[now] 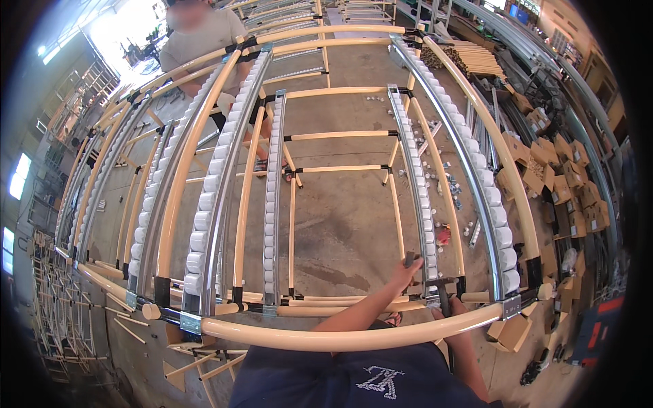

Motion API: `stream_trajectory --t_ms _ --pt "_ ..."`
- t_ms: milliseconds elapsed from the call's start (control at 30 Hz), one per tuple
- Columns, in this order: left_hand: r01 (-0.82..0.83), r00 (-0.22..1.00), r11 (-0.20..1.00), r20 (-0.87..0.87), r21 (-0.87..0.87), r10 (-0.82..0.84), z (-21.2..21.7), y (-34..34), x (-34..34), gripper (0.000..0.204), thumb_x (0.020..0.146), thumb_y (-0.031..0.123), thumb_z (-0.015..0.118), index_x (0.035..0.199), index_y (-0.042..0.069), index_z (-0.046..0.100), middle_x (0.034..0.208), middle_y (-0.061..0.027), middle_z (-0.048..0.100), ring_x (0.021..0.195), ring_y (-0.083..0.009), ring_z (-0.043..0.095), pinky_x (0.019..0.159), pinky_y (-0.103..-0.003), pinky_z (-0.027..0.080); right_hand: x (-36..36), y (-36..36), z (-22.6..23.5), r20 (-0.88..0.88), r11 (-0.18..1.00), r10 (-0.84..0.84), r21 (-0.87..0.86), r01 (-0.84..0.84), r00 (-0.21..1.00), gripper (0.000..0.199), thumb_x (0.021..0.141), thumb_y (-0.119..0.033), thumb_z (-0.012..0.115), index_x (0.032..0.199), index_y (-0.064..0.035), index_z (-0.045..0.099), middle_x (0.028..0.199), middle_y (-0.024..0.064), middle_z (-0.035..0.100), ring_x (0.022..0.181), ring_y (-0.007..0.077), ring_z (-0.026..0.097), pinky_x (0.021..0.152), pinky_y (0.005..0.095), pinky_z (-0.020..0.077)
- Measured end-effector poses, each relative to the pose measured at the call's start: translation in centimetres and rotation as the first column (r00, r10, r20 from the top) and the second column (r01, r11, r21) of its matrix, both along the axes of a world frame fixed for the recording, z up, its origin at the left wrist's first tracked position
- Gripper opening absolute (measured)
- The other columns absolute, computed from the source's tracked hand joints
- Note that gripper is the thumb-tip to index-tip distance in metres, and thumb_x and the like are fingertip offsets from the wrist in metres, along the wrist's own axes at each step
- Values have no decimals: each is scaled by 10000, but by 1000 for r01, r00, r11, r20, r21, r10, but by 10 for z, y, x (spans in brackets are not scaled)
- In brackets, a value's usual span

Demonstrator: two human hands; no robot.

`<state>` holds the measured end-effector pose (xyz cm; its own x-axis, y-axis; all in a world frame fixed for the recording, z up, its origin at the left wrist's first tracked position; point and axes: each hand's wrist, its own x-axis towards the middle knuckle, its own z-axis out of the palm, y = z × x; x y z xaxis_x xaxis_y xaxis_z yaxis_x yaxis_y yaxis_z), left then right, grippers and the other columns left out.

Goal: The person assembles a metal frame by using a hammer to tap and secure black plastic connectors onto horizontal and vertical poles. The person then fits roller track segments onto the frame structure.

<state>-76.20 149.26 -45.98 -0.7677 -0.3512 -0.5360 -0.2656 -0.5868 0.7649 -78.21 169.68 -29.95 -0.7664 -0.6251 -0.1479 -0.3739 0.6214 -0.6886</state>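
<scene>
My left hand (405, 273), reaching beyond the near beige tube (354, 332), is closed around a short dark grey piece (409, 258) whose kind I cannot make out. It sits beside the near end of the lower right roller track (416, 183), a metal channel lined with white wheels. My right hand (447, 321) grips a hammer (445, 299) by its handle, partly hidden behind the near tube. The hammer's dark head lies across that same track end. Beige tubes joined by black connectors form the rack around both hands.
Upper roller tracks (469, 143) run along both sides. Another person (204, 41) stands at the far left, one gloved hand at a track. White wheels and a red item (443, 235) lie on the floor to the right, near cardboard boxes (571, 177). More racks stand left.
</scene>
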Motion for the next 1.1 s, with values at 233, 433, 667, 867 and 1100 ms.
stream_trajectory --t_ms 233,433,667,867,1100 --pt "-44 995 999 91 -15 45 64 -17 38 361 1001 282 590 1195 7 461 802 -102 587 580 -173 574 481 -337 472 -23 -54 -20 64 1000 20 -14 -19 998 332 808 -265 823 845 4 632 691 83 630 624 152 578 572 341 468" --pt "90 994 917 -25 -388 -108 111 9 65 297 1034 188 507 1207 -45 446 898 -164 567 722 -258 616 599 -351 525 -17 -111 9 223 971 42 -240 13 974 328 824 -237 812 850 30 624 713 87 648 644 158 621 576 319 497" --pt "280 954 317 226 -906 -198 149 17 111 549 994 218 538 1428 -73 369 1455 -313 321 1144 -426 567 1001 -457 512 -23 -136 -5 145 951 142 -295 -95 979 303 884 -240 742 889 42 631 721 102 657 641 152 633 584 318 506" --pt "629 475 432 -120 -647 -872 302 -28 202 637 1017 380 562 1493 -9 398 1361 -213 520 1254 -301 525 1041 -427 414 -29 -137 -12 305 968 186 -221 -121 934 284 931 -239 680 921 39 624 743 112 667 647 184 677 589 345 553" --pt "-146 95 907 -919 -394 -383 393 -5 175 648 941 622 565 1318 97 600 1084 -125 458 992 -251 465 897 -389 370 -28 -139 -23 326 957 233 -245 -156 916 273 926 -232 684 917 31 611 744 99 664 627 179 667 575 342 560"
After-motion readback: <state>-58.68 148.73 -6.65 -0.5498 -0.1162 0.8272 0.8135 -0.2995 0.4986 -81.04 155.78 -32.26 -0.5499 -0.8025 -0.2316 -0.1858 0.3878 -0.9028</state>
